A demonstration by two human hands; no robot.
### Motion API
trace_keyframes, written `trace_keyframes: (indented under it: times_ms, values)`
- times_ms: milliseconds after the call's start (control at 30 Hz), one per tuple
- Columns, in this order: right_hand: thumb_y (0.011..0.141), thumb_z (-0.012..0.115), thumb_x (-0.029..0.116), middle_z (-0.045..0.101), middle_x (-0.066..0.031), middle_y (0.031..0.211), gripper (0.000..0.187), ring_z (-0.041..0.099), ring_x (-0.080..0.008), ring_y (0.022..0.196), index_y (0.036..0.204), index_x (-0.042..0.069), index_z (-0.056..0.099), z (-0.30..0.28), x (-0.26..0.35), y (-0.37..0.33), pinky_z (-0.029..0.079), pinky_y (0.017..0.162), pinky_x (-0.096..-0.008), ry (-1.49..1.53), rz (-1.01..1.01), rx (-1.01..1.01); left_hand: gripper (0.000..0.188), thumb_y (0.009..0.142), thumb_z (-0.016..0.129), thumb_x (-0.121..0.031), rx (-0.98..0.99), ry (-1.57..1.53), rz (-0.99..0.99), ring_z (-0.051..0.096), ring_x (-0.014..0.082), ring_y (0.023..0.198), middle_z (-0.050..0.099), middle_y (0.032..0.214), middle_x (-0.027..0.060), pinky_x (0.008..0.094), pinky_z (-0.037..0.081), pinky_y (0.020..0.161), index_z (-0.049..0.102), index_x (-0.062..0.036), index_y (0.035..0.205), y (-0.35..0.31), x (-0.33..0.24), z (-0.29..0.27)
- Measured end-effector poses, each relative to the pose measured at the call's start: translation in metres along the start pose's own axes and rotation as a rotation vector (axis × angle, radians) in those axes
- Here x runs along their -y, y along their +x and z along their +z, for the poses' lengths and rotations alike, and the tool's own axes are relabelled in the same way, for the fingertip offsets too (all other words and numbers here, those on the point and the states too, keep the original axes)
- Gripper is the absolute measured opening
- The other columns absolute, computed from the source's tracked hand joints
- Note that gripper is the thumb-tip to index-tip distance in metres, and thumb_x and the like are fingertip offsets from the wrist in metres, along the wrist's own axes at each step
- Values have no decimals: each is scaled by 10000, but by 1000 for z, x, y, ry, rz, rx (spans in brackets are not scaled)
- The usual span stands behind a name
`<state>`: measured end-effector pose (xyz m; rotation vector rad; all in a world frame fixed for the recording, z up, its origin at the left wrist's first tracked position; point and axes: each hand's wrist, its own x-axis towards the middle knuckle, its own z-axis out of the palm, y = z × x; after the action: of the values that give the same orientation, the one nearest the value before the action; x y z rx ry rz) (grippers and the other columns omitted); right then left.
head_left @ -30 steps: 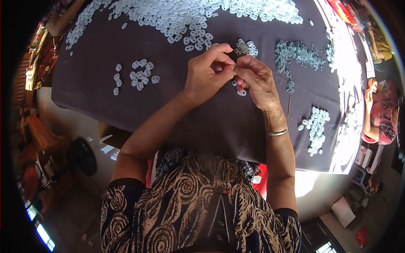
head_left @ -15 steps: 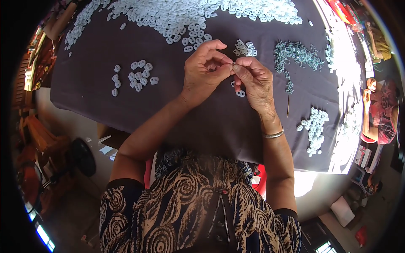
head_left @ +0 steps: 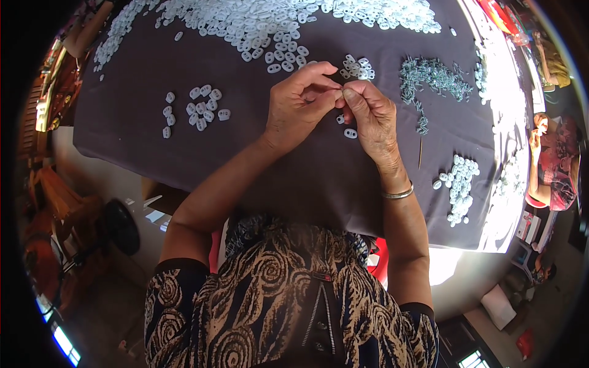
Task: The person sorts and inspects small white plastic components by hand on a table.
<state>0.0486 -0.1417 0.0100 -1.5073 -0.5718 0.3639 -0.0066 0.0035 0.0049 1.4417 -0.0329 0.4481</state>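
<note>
My left hand and my right hand meet over the dark tablecloth, thumbs and fingertips pinched together. Whatever sits between the fingertips is too small and covered to make out. Just below the right fingers lies a white oval plastic piece with two holes; another shows partly beside it. Beyond the hands is a small cluster of such pieces. To the right is a heap of small greenish metal screw-like parts, trailing down towards a thin brown stick.
A large pile of white pieces spreads along the far side. Smaller groups lie at the left and at the near right. A black round fan-like object stands off the table's left. Another person sits at the right.
Both hands stay together in nearly the same place. The right fingers have curled in slightly, and the left fingertips have shifted a little to the right.
</note>
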Motion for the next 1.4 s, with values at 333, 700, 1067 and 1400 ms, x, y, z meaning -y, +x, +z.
trace_keyframes:
  times_ms: [333, 700, 1067, 1400]
  values:
    - [979, 515, 252, 573, 9, 716, 256, 468, -41, 594, 850, 43, 587, 0, 6, 0, 402, 557, -189, 14, 125, -24, 418, 806, 667, 48, 29, 141, 55, 602, 55, 765, 655, 885, 19, 190, 501, 698, 539, 5, 1202, -1, 0, -1]
    - [832, 639, 53, 600, 14, 695, 64, 511, -41, 624, 794, 2, 649, -58, 14, 5, 405, 570, -206, -523, 133, -24, 375, 795, 677, 32, 155, 260, -107, 572, 30, 744, 636, 840, -6, 177, 483, 677, 588, -45, 1151, 8, -1, -21]
    - [791, 661, 18, 593, 1, 676, 67, 508, -37, 623, 856, 3, 653, -65, 24, 4, 422, 571, -220, -708, 54, -98, 251, 821, 655, -2, 67, 347, -50, 599, 68, 745, 658, 846, 26, 213, 500, 689, 623, -37, 1067, 11, 7, -26]
    - [833, 635, 12, 618, -7, 748, 75, 526, -46, 698, 900, -2, 664, -62, 28, 11, 438, 656, -211, -674, -11, -159, 198, 851, 629, 26, -14, 262, -18, 593, 65, 778, 641, 870, 22, 208, 505, 694, 625, -14, 1045, 11, 3, -23]
